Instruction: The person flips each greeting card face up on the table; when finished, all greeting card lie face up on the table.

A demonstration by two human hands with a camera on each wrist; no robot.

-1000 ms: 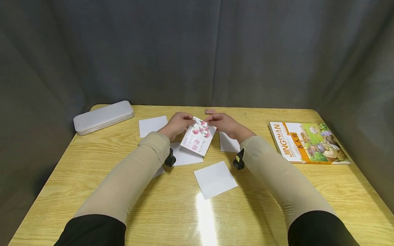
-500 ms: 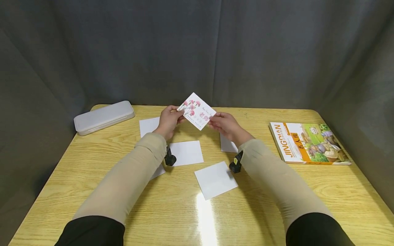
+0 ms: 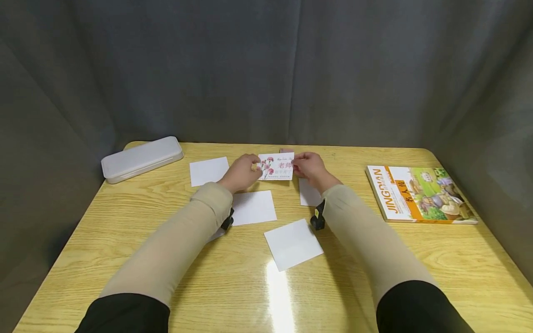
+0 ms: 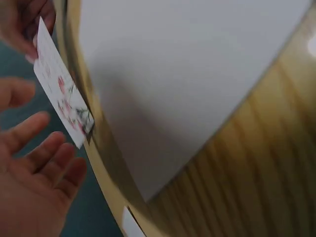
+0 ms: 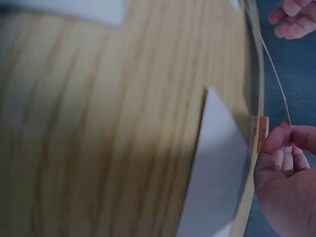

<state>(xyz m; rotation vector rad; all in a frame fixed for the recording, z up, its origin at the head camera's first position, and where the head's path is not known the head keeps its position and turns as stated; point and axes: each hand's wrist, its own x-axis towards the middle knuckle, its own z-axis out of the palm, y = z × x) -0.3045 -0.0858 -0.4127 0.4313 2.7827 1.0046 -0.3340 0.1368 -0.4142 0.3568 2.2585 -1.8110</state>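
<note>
Right hand (image 3: pixel 309 166) is pinching the likely light, stiff card (image 3: pixel 278 167) by its edge, probably safest; left hand (image 3: pixel 241 174) is seemingly hovering beside it, fingers spread.

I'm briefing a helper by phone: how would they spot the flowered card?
Start at the wooden table. Near its far edge, the right hand pinches the card. Unlike the plain white sheets, it bears pink flowers and printed characters.

A closed white case (image 3: pixel 142 159) lies slantwise at the wooden table's (image 3: pixel 354 277) far left corner. Toward the right edge, a book (image 3: pixel 420 194) lies flat, its illustrated cover lettered "JINGDIAN". A small pinkish block (image 5: pixel 258 133) sits near the far edge; dark grey curtains (image 3: pixel 200 69) hang behind.
</note>
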